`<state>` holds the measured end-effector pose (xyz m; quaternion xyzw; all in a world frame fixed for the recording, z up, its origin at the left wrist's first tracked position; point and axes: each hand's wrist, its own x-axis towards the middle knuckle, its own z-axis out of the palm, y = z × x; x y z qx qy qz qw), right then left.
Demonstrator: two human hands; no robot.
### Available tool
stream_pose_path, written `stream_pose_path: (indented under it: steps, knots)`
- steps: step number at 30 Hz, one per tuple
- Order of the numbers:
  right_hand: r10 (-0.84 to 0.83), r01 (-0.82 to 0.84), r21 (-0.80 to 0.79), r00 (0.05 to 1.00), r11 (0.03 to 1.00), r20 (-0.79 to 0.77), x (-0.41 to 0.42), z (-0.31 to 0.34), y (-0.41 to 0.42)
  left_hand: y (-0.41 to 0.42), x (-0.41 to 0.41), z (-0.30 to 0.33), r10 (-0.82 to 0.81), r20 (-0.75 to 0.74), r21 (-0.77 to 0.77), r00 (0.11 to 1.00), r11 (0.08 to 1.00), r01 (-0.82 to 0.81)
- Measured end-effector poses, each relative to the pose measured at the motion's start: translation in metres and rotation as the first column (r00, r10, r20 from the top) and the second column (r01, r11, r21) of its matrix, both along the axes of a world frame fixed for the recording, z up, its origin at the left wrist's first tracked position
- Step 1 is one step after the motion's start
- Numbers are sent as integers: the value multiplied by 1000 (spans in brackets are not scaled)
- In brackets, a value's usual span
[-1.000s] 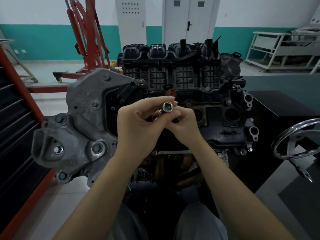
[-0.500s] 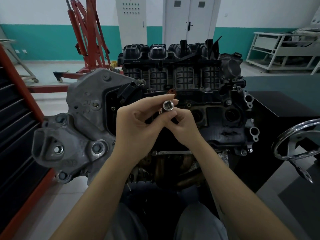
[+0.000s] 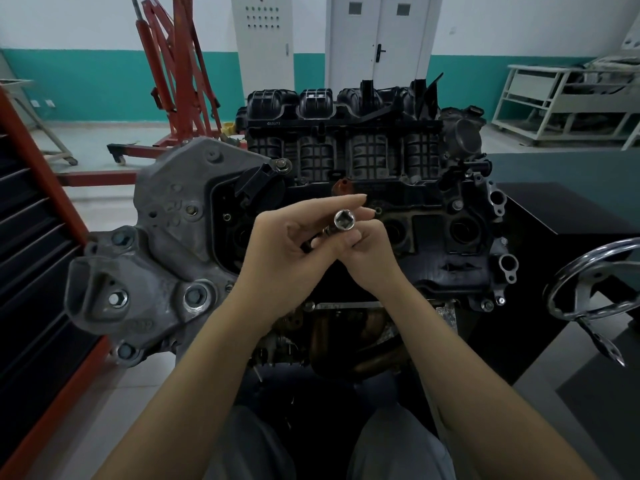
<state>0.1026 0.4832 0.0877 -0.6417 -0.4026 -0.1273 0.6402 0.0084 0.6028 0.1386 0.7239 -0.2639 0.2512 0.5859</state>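
Note:
A small chrome socket (image 3: 344, 221), its square drive hole facing me, sits between both hands above the black engine (image 3: 381, 188). My left hand (image 3: 287, 251) pinches it between the thumb and long straight fingers. My right hand (image 3: 367, 251) is curled below and behind it, fingers touching the socket. A short dark bit or bolt sticks out of the socket toward the left, mostly hidden by my fingers. The engine stands on a stand in front of me, with its grey cast timing cover (image 3: 156, 254) at the left.
A red tool cabinet (image 3: 38, 258) stands at the left. A red engine hoist (image 3: 173, 81) is behind the engine. A chrome handwheel (image 3: 595, 282) juts out at the right by a dark bench (image 3: 571, 209). White racks (image 3: 561, 102) line the far right wall.
Both hands and the socket stay almost in place; the socket has turned slightly between the fingertips.

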Motion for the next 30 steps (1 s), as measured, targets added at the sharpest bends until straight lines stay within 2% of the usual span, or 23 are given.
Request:
stream_pose_path:
  steps: [3, 6, 8, 13, 15, 19, 22, 25, 27, 30]
  knots:
    - [-12, 13, 24, 999, 1000, -32, 0, -1, 2, -3, 0, 2, 153, 78, 71, 985, 985, -159]
    - [-30, 30, 6, 1000, 1000, 2, -1, -1, 2, -4, -1, 2, 290, 166, 75, 942, 949, -306]
    - [5, -4, -12, 1000, 1000, 22, -2, 2, -1, -5, -2, 2, 273, 152, 58, 950, 957, -284]
    - [49, -49, 0, 999, 999, -21, -2, 5, -2, -1, -3, 3, 7, 9, -7, 1000, 1000, -7]
    - [34, -33, 32, 999, 999, -33, -1, 3, -1, -1, -2, 3, 49, 32, 24, 998, 998, -50]
    - [16, -14, 60, 999, 998, -27, -1, 2, 1, -3, 0, 0, 250, 170, 39, 953, 965, -260]
    - [35, -35, 3, 999, 999, 22, -3, 3, 0, -2, -1, -2, 160, 122, -14, 980, 987, -159]
    - [20, -20, -24, 1000, 1000, -9, -1, 3, -1, 1, -2, -2, 43, 48, -9, 998, 999, -42]
    - [-10, 10, 11, 1000, 1000, -25, 0, 0, 0, 2, -1, -1, 84, 60, 37, 995, 996, -86]
    - [-37, 38, 33, 998, 999, -47, 0, -1, 2, 0, 0, -1, 253, 149, 56, 956, 963, -263]
